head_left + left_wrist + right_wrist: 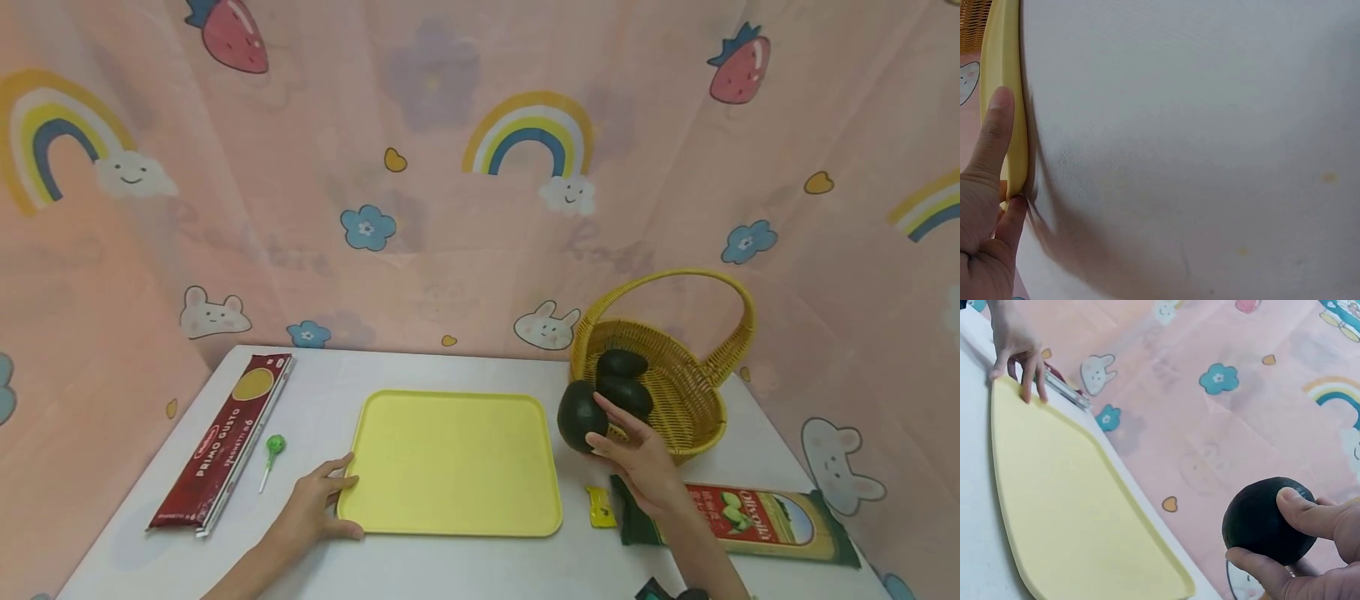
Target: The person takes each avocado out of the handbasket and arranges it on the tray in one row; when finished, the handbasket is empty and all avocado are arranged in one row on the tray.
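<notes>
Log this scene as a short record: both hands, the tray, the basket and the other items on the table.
Left hand: holds the near left corner of the yellow tray
Right hand: grips a dark avocado
Tray position: flat on the white table
Wicker basket: right of the tray, two more avocados inside
Left side: red spaghetti pack, green lollipop
Right side: small yellow packet, green-ended pasta pack partly behind the right forearm

High head, close wrist views share the tray (457, 467).
</notes>
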`<state>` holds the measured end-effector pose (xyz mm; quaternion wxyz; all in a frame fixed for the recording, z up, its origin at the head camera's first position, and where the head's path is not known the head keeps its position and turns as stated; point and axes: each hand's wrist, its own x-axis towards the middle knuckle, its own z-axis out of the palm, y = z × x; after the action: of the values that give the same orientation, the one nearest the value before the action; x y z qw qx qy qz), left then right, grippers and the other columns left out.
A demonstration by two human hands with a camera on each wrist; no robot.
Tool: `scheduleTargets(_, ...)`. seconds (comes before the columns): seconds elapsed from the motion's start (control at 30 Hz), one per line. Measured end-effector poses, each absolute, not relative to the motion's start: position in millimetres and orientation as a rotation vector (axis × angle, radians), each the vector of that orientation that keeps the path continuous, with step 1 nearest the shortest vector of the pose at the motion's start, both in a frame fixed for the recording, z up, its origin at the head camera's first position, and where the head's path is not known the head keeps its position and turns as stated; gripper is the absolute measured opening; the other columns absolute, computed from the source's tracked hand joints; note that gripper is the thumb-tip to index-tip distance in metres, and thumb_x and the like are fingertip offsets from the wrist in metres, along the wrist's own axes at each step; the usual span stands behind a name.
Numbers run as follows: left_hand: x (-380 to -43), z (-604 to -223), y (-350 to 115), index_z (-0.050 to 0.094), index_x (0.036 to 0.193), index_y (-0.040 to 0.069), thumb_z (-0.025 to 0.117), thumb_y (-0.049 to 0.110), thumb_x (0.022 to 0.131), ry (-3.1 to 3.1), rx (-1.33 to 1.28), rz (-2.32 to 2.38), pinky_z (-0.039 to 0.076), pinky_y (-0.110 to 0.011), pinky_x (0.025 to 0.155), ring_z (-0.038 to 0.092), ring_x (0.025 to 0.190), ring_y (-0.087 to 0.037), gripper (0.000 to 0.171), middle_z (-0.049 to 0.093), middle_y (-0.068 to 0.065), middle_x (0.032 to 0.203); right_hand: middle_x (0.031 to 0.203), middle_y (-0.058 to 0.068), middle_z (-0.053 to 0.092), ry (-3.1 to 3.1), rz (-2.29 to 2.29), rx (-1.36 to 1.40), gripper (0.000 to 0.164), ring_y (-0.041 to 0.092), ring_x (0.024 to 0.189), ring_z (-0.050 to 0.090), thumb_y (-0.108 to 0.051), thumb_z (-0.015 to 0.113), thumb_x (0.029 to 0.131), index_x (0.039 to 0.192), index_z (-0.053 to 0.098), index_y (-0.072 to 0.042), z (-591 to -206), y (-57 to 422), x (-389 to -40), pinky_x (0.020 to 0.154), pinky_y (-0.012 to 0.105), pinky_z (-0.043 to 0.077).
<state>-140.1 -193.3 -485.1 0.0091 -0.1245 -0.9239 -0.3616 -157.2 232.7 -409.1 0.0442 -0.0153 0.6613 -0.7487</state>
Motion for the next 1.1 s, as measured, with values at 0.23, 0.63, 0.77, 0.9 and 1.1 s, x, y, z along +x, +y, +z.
scheduleTargets(0.23,-140.8,-485.6,-195.4,0.066,0.107,-0.011,0.091,0.023,0.044,-2.888,-0.414,-1.098,0.05,-0.04,0.094,0.053,0.118,-0.043,0.076,0.052,-0.026,0.133,0.143,0.013,0.031,1.928,-2.33,-0.142,0.064,0.013,0.104,0.063,0.009,0.061,0.087,0.145,0.036,-0.002,-434.9,199.3,-167.7,0.086,0.035,0.056)
scheduleTargets(0.63,-141.7,-486.1,-194.3,0.067,0.106,-0.011,0.092,0.022,0.044,-2.884,-0.437,-1.035,0.05,-0.042,0.093,0.056,0.114,-0.043,0.074,0.054,-0.027,0.131,0.146,0.02,0.032,1.809,-2.307,-0.21,0.062,0.018,0.106,0.063,0.012,0.058,0.089,0.145,0.035,0.002,-468.0,146.0,-189.9,0.086,0.038,0.056)
scheduleTargets(0.77,-142.0,-486.1,-194.4,0.067,0.105,-0.011,0.092,0.025,0.044,-2.874,-0.442,-1.019,0.049,-0.044,0.094,0.056,0.114,-0.042,0.075,0.055,-0.026,0.13,0.142,0.022,0.036,1.796,-2.294,-0.179,0.061,0.025,0.109,0.061,0.01,0.06,0.088,0.145,0.038,-0.001,-473.0,125.1,-198.7,0.087,0.038,0.056)
scheduleTargets(0.9,-143.3,-486.4,-194.5,0.068,0.105,-0.01,0.092,0.026,0.043,-2.864,-0.441,-0.995,0.048,-0.046,0.096,0.055,0.115,-0.042,0.076,0.055,-0.024,0.13,0.141,0.024,0.038,1.785,-2.3,-0.21,0.06,0.034,0.114,0.058,0.008,0.062,0.088,0.144,0.041,-0.003,-476.8,105.2,-207.1,0.088,0.04,0.055)
scheduleTargets(1.1,-142.7,-489.1,-195.2,0.067,0.105,-0.011,0.092,0.023,0.043,-2.884,-0.426,-1.014,0.046,-0.047,0.097,0.054,0.116,-0.043,0.075,0.054,-0.025,0.131,0.14,0.026,0.037,1.787,-2.295,-0.273,0.058,0.041,0.12,0.053,0.006,0.061,0.09,0.143,0.041,-0.001,-487.7,80.3,-217.8,0.089,0.043,0.054)
